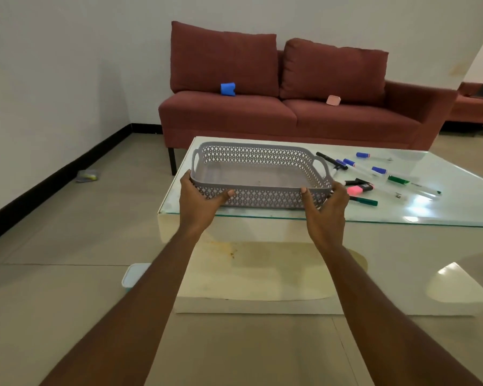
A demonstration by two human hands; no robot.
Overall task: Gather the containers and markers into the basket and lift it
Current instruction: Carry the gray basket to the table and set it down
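Nearest of all, a white lidded container with a teal base (135, 275) is seen on the tiled floor, partly hidden behind the left forearm and well below the table top.

The left hand (200, 200) is closed round the near left corner of the grey perforated plastic basket (265, 197), with the thumb pressed on the front wall. The right hand (325, 203) is wrapped likewise round the near right corner. Nothing else is held by either hand. The basket is placed at the near left part of the glass-topped table (430, 215). Whether it rests on the glass or is raised slightly cannot be told. Its long axis runs left to right across the view, with a loop handle at each short end, and nothing is seen inside it.

The scattered markers (374, 174) lie just beside the basket on its right, mostly slanted across the glass, with a pink highlighter (360, 188) nearest the right hand. That hand is judged the better placed to gather them, provided its grip on the basket is given up first.

Farther off, a clear container (87, 176) lies on the floor by the left wall. On the red fabric sofa (346, 118) beyond the table a blue cylindrical container (228, 88) and a small pink square container (333, 100) are set well apart.
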